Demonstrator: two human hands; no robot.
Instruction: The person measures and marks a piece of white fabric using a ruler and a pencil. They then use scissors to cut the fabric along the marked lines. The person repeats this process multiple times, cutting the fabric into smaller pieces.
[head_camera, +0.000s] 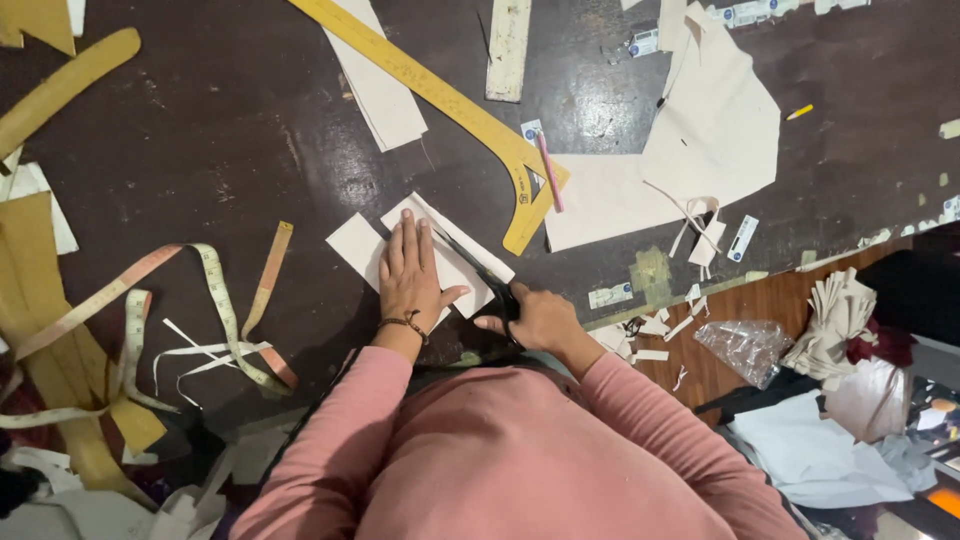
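From the head camera we see our left hand (408, 272) lying flat, fingers (407, 232) together and thumb out to the side, pressing down a white fabric piece (455, 262) on the dark table (250, 140). The fabric spreads out under and just beyond those fingertips. Our right hand (535, 318) is curled around the handles of black scissors (480, 272), whose blades run up across the fabric just beside our left thumb. A yellow curved ruler (450, 105) lies well beyond the fingertips, a pink pencil (550, 172) resting on it. A measuring tape (215, 285) loops well off to the left of our left hand.
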